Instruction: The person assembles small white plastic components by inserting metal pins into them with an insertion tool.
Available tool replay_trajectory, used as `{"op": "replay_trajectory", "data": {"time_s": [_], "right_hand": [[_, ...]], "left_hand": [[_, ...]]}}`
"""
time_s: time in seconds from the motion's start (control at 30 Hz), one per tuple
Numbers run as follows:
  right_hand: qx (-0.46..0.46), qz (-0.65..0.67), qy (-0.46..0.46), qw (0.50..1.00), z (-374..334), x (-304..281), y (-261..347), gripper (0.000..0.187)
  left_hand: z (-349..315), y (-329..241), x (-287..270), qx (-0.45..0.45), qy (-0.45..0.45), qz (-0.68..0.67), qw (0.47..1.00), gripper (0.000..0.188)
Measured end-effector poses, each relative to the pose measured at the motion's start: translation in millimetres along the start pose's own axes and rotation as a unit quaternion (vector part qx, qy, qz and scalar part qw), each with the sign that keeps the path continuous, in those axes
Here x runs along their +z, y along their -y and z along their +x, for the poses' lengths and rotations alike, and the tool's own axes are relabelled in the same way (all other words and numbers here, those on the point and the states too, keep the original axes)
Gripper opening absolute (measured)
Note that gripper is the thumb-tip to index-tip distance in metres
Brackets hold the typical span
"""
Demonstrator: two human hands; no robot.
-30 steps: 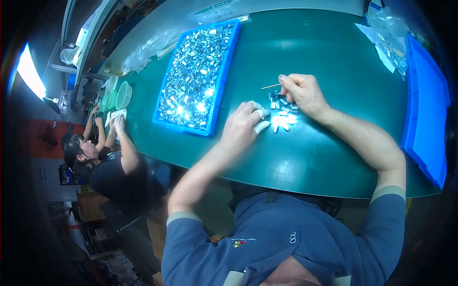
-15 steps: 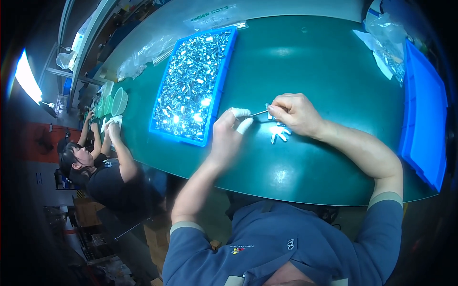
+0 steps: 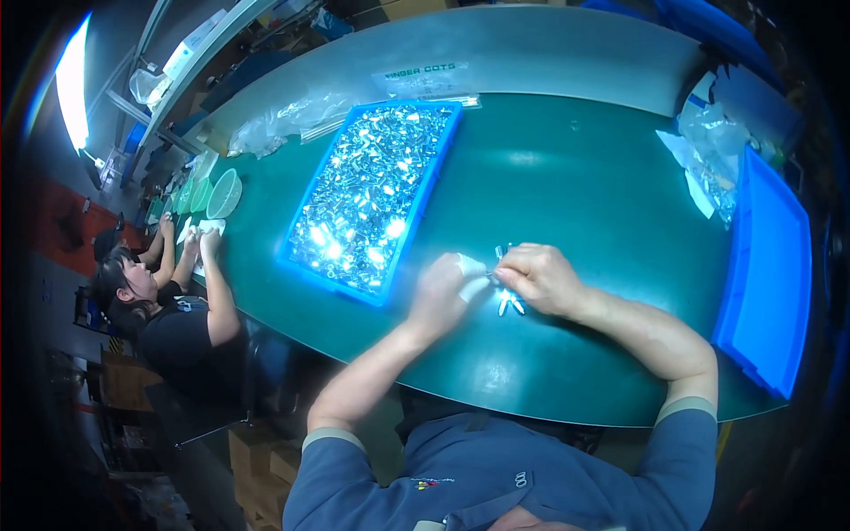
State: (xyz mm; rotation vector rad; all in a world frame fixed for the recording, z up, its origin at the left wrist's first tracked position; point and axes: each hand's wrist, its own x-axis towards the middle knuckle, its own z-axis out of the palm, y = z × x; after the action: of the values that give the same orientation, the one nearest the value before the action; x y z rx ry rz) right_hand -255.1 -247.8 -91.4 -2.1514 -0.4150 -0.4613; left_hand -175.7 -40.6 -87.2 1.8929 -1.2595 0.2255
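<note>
My left hand [image 3: 441, 294], blurred by motion, has white finger coverings on its thumb and forefinger. Those two fingertips come together close to my right fingertips; whatever they pinch is too small and smeared to name. My right hand [image 3: 544, 279] is closed, thumb against forefinger, on a thin metal rod [image 3: 492, 276] whose short end shows between the hands. Several small shiny metal pieces [image 3: 511, 303] lie on the green tabletop just below my right fingers, and another bit [image 3: 500, 251] shows above them.
A blue tray [image 3: 409, 237] full of small shiny metal parts lies left of my hands. At the right edge stands a blue bin [image 3: 763, 274], with clear plastic bags [image 3: 715, 142] behind it. Two people sit at the left, near green baskets [image 3: 225, 195].
My left hand has moved in against my right fingertips, so less of the rod shows. The whole view has shifted, with the table sitting lower in the picture.
</note>
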Motion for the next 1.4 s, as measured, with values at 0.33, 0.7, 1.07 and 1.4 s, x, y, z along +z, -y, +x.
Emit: {"op": "replay_trajectory", "data": {"time_s": [0.33, 0.7, 1.07, 1.4], "right_hand": [[0.187, 0.171, -0.004, 0.967, -1, 6, 12, 0.040], [0.249, 0.225, -0.161, 0.928, 4, -9, -12, 0.045], [0.234, 0.188, -0.173, 0.938, 5, -14, -23, 0.045], [0.262, 0.211, -0.177, 0.925, 0, -10, -20, 0.043]], "left_hand": [[3, -11, -11, 0.006, -0.014, 0.015, 1.000, 0.017], [41, 57, -140, -0.045, -0.150, 0.281, 0.947, 0.017], [30, 9, -46, 0.019, 0.054, 0.142, 0.988, 0.029], [20, -14, 8, 0.026, 0.127, 0.161, 0.978, 0.025]]}}
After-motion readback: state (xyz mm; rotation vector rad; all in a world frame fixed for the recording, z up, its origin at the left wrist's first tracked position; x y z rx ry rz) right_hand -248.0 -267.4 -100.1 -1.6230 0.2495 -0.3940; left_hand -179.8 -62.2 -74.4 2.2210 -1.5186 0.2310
